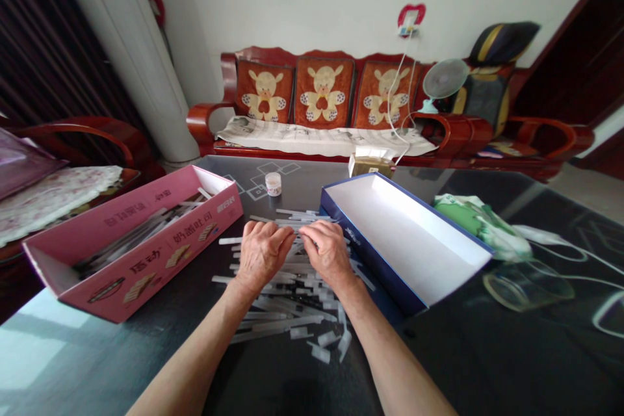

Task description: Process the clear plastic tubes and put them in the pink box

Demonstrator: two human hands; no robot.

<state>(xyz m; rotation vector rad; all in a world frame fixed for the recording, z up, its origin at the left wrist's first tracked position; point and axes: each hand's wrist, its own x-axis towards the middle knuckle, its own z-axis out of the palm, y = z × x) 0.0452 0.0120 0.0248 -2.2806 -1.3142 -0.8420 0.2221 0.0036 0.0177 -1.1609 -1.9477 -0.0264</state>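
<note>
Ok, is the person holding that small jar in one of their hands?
No, the small jar stands on the dark table beyond the left hand and right hand, which both rest on a pile of thin translucent strips.

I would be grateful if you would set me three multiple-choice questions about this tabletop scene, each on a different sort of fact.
1. Where is the white-lidded jar?
A. In the pink carton
B. On the table
C. On the red wooden settee

2. How many animal-pattern cushions line the settee's back?
A. Two
B. Three
C. Five

3. What state is the pink carton in?
A. Open, with plastic strips inside
B. Shut
C. Upside down

1: B, it stands between the pink carton and the blue-rimmed box.
2: B, three sit side by side.
3: A, strips show through its open top.
</note>
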